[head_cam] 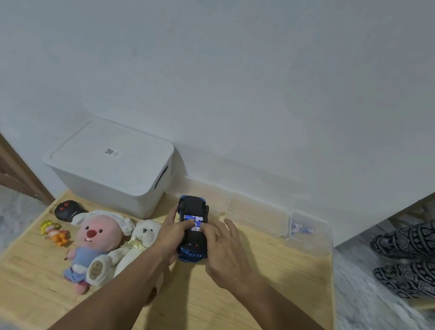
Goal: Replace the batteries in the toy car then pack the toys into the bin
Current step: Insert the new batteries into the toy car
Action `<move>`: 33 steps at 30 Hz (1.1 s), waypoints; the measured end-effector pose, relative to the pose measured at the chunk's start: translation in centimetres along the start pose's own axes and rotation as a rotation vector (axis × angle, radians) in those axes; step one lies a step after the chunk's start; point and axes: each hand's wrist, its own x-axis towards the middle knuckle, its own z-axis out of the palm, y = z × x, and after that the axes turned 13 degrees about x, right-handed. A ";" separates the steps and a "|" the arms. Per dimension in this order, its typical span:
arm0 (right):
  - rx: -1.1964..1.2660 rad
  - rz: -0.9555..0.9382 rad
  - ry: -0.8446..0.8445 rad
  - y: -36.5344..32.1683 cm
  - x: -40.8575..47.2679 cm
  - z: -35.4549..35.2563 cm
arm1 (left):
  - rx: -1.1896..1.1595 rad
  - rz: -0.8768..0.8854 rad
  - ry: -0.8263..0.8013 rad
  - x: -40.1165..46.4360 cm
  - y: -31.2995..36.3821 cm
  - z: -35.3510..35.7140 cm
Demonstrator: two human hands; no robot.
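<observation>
A blue toy car [190, 252] lies upside down on the wooden table [264, 287], its black underside up. Blue-and-white batteries [195, 218] show in its open compartment. My left hand [174, 235] grips the car's left side, thumb on the batteries. My right hand [223, 251] rests at the car's right side, with fingertips pressing on a battery. The white bin [111, 167] stands at the back left with its lid on. A pink plush [92, 242], a cream plush bear [139, 243], a black remote [66, 210] and a small orange-yellow figure [55, 232] lie left of the car.
Clear plastic boxes [259, 214] line the wall behind the car; the right one [309, 232] holds small blue-white items. The table ends on grey floor on both sides. Patterned slippers [419, 260] sit on a low shelf at right. A wooden door frame [3, 164] stands at left.
</observation>
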 end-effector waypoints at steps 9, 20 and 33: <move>0.456 0.290 -0.006 -0.9 1.6 1.0 | -0.061 -0.024 0.086 0.9 -0.4 -1.6; 0.370 0.717 -0.110 2.0 2.5 3.9 | 0.018 0.025 0.105 2.6 1.7 -3.6; 0.255 0.690 -0.223 0.8 4.3 5.5 | -0.037 0.013 0.032 2.6 2.0 -4.4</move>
